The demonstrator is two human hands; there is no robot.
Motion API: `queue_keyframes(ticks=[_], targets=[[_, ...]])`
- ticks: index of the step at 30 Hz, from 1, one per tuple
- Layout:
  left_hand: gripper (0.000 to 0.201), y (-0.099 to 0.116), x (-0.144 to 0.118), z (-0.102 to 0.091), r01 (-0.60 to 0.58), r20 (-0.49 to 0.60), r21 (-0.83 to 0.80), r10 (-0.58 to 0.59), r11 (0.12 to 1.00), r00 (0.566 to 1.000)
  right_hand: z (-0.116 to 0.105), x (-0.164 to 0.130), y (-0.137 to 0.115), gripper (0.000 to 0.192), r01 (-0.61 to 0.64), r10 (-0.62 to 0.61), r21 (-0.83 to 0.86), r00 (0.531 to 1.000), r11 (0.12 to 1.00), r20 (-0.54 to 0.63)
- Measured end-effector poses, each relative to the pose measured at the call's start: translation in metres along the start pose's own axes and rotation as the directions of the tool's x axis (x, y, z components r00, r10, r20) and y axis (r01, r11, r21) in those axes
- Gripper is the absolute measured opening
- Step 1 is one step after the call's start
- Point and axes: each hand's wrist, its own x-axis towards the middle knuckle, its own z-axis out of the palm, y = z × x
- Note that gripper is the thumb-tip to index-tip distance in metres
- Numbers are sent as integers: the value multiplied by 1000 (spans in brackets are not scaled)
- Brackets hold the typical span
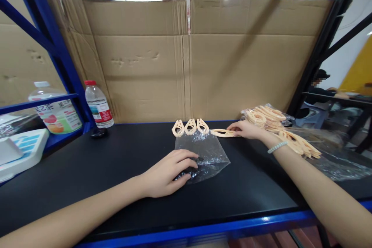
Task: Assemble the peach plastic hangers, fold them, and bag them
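Note:
A clear plastic bag [205,149] lies on the black tabletop in the middle. My left hand [171,172] rests on its lower left part, fingers bent and thumb apart, with crumpled film between them. Along the bag's far edge stand three small beige plastic pieces [190,127], each with a rounded opening and a notched top. To their right is a longer, flat beige looped plastic piece [223,133]. The fingertips of my right hand [247,129] are closed on its right end, partly hiding it.
A pile of beige looped pieces [269,116] lies at the right, some in clear film [345,162]. At the left stand a red-capped bottle [99,104], a black object [99,132] and a larger bottle [59,112]. Cardboard [139,66] walls the back. A person [321,85] sits far right.

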Motion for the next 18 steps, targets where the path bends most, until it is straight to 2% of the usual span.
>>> queue_keyframes(ticks=[7,13,16,18], targets=[[27,0,0,0,3,17,11,-3,1000,1000,7,5,7,37,-55,55,1,993,998,-104],[26,-2,0,0,-2,33,17,1,1000,999,18,10,4,35,-92,73,-79,974,993,-217],[26,-2,-1,1,-5,34,21,4,1000,999,20,12,1,37,-96,69,-116,974,989,-217],[26,-3,-1,1,-10,32,23,9,1000,999,17,11,1,38,-79,57,-126,983,989,-172]])
